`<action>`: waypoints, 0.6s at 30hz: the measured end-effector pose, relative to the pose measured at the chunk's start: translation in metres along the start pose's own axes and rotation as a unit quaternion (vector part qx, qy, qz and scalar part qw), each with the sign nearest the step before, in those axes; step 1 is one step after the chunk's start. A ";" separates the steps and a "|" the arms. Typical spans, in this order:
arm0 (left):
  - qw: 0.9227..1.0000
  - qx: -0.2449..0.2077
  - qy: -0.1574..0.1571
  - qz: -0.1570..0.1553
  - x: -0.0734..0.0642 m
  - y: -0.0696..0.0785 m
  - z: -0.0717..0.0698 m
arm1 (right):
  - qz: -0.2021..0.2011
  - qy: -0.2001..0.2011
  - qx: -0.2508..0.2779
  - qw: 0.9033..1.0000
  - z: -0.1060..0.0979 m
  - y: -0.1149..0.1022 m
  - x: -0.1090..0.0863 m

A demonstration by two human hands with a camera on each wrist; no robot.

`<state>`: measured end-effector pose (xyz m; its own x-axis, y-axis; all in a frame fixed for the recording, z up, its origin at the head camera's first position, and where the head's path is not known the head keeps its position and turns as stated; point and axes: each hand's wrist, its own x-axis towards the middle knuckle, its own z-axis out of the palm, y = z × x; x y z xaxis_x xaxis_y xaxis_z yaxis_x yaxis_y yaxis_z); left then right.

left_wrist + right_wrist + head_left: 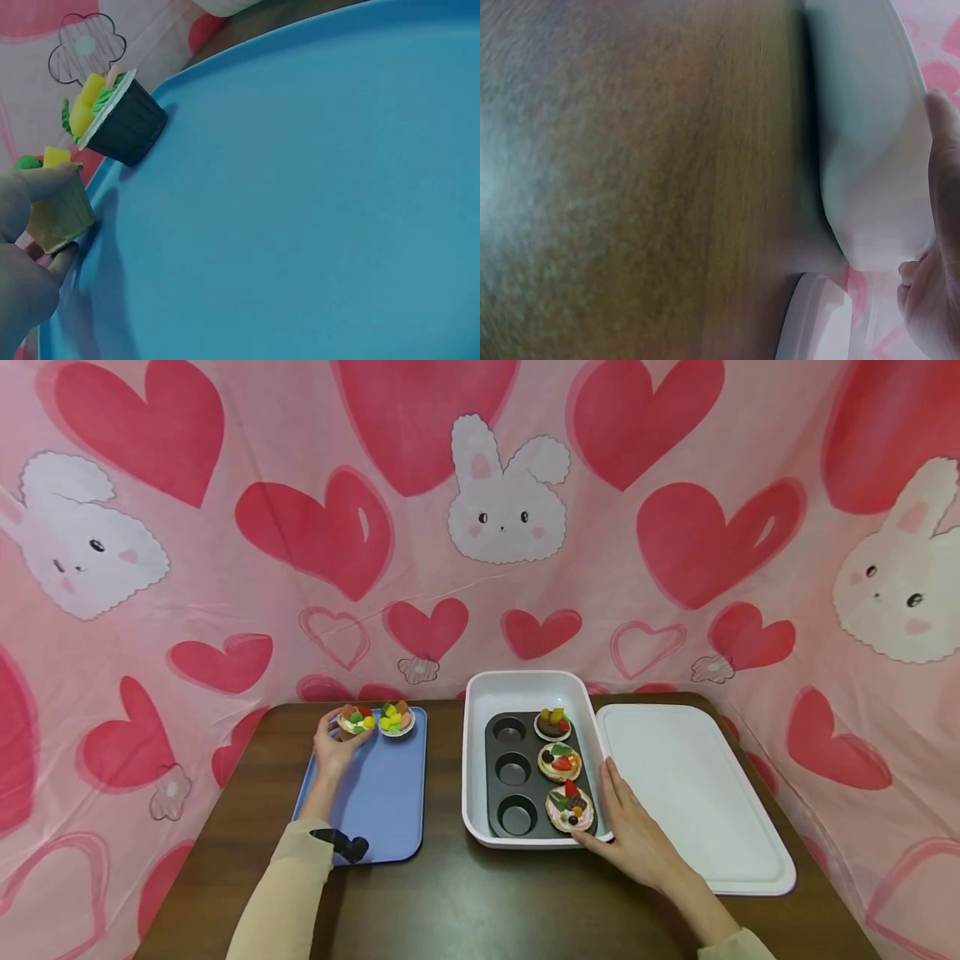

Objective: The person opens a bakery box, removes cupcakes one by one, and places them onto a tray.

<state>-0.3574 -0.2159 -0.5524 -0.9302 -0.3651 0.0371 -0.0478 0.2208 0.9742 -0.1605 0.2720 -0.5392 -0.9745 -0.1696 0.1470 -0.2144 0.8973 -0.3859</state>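
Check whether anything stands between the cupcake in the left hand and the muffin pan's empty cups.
Rightward from the left hand: the neighbouring cupcake, the blue tray's rim, then the white tub's left wall.

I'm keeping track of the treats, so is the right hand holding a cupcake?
No, the right hand rests against the white bin, while the left hand grips a cupcake at the far end of the blue tray.

The tray [382, 793] lies left of the box [525, 695], and the lid [690, 793] lies right. In the box is a pan [531, 791], with three cakes [559, 763] along its right side.
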 end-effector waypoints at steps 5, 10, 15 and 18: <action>1.000 -0.010 -0.013 -0.006 0.001 0.000 -0.001 | -0.003 0.005 -0.003 1.000 0.001 0.001 0.000; 1.000 -0.010 -0.020 -0.018 0.004 -0.001 -0.001 | -0.008 0.012 -0.008 1.000 0.002 0.001 -0.001; 1.000 0.016 -0.015 -0.017 0.005 -0.003 -0.002 | -0.011 0.021 -0.018 1.000 0.004 0.002 -0.001; 0.999 0.041 -0.009 -0.012 0.004 -0.005 -0.003 | -0.012 0.023 -0.029 0.999 0.004 0.002 -0.001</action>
<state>-0.3601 -0.2217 -0.5559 -0.9351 -0.3542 0.0098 -0.0984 0.2863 0.9531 -0.1607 0.2725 -0.5443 -0.9646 -0.1735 0.1986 -0.2324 0.9153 -0.3291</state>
